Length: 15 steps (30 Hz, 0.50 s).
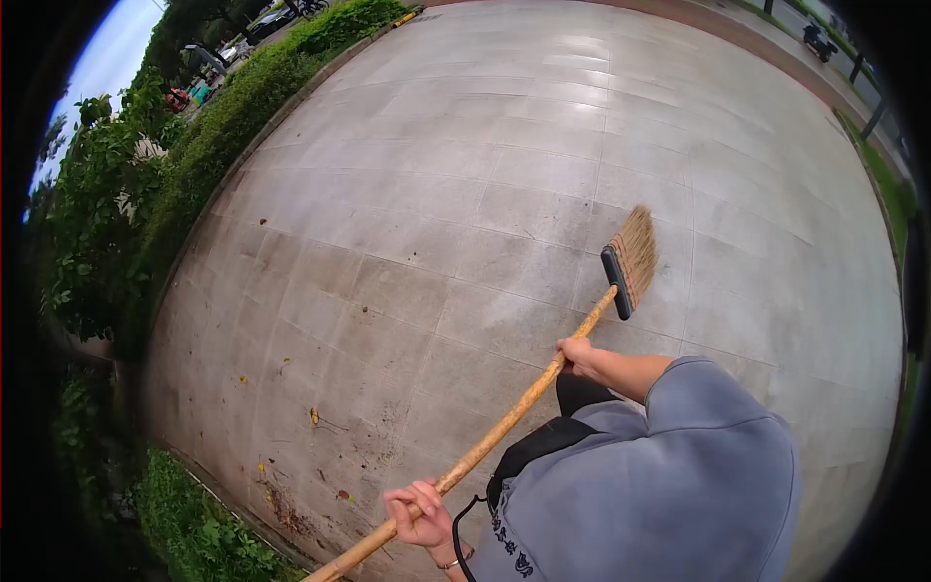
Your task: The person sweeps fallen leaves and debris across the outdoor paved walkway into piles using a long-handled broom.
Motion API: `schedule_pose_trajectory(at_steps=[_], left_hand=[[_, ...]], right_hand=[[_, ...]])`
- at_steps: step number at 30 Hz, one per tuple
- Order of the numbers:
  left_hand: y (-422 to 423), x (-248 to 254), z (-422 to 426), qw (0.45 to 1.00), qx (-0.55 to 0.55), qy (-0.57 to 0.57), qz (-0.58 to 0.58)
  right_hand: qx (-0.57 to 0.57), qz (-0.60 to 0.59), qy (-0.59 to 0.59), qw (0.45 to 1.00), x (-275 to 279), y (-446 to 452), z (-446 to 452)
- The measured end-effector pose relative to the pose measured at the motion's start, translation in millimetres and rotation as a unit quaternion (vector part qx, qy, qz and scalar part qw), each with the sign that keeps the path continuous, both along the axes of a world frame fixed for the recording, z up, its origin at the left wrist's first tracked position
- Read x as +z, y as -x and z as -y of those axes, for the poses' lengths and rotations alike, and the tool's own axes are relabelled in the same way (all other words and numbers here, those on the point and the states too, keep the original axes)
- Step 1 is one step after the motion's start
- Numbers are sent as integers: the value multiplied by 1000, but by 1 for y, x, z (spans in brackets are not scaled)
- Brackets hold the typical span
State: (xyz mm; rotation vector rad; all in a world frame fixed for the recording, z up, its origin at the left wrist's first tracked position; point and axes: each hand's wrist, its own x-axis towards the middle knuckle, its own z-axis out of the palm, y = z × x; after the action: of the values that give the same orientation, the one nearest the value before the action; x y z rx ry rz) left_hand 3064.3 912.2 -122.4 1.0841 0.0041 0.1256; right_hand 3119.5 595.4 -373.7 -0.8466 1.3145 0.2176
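A broom with a long bamboo-like wooden handle [504, 424] runs diagonally across the head view. My right hand [578, 355] is closed around the handle not far below the broom head. Farther down the handle, at the lower left, my left hand [419, 514] grips it too, with a bracelet on that wrist. Straw-coloured bristles [635, 254] fan out from a dark head block [615, 282], pointing away from me. Whether the bristles touch the paving I cannot tell. The handle's far end runs out of view at the bottom edge.
Light stone paving [465, 223] spreads ahead. Dry leaves and dirt [287, 509] lie at lower left, with a yellow leaf [314, 416] near them. A green hedge [233, 131] borders the left side, and low plants [199, 519] grow at lower left. A motorcycle [819, 42] stands far right.
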Motion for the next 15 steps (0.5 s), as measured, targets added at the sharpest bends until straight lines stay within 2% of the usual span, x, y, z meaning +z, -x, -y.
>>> schedule_pose_trajectory(at_steps=[1, 3, 5, 6, 8, 10, 12, 13, 15], left_hand=[[-18, -3, 30, 996, -88, -17, 3], [-46, -2, 90, 975, -212, -61, -3], [-58, -13, 101, 980, -196, -39, -19], [-65, -16, 104, 977, -209, -18, -34], [-69, -4, 81, 995, -85, -10, -44], [-67, 15, 64, 999, 38, -10, -26], [-43, 42, 60, 989, 136, -49, -1], [-28, 58, 63, 981, 176, -85, 15], [1, 86, 85, 936, 325, -131, 10]], right_hand=[[-26, 7, -27, 999, -54, 7, 39], [-97, -51, -131, 985, -83, 23, 95], [-105, -131, -108, 980, -88, 21, 109], [-113, -126, -90, 981, -101, 10, 100], [-102, -57, -205, 972, -136, -20, 80], [70, -37, -105, 991, -126, -59, 36], [107, -72, -93, 987, -20, -103, -10], [162, -73, -97, 979, -20, -117, -36], [267, -47, -124, 955, 4, -135, -93]])
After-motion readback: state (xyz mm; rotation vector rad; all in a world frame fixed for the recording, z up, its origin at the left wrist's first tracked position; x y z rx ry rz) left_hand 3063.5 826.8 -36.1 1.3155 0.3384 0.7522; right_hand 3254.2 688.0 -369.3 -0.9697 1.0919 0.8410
